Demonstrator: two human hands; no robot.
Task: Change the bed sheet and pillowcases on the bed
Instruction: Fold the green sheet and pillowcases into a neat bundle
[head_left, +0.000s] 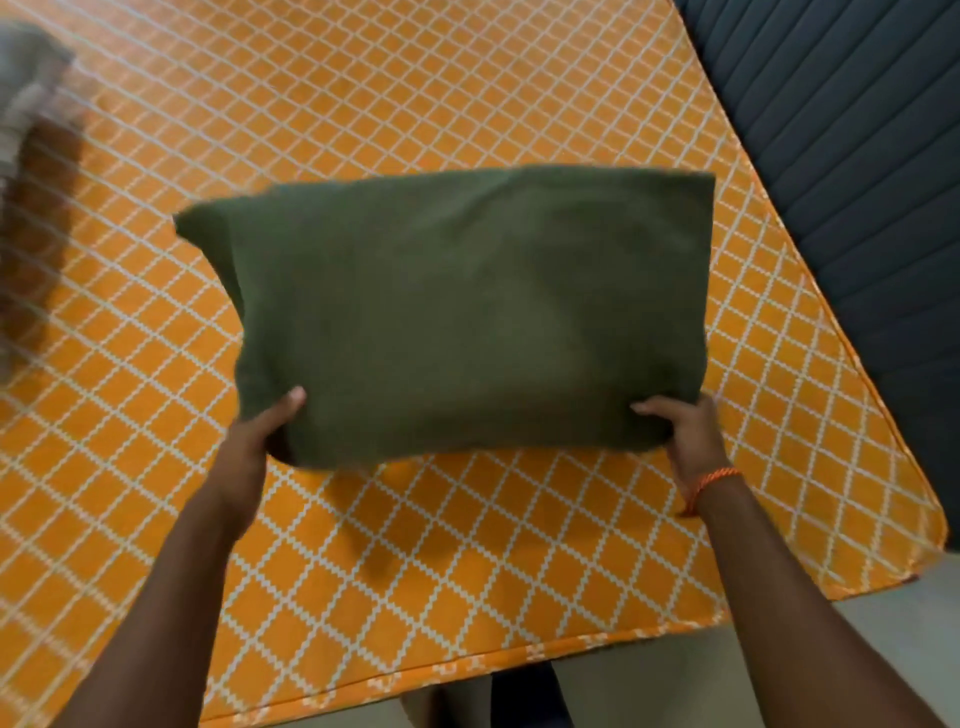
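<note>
Head view looks down over a bed whose sheet (130, 364) is orange with a white diamond lattice. Far left, a blurred grey bundle (28, 104) lies on it (too smeared to name). Next comes the left hand (260, 441), thumb on top and fingers curled under the near left corner of a dark green pillow (467, 312). That pillow is held up above the sheet, its shadow falling below it. At its near right corner the right hand (685, 436) grips the same way, an orange thread band (714, 480) on the wrist. Both hands (2 in all) pinch the pillow's near edge. Far right stands a dark ribbed panel (857, 156).
</note>
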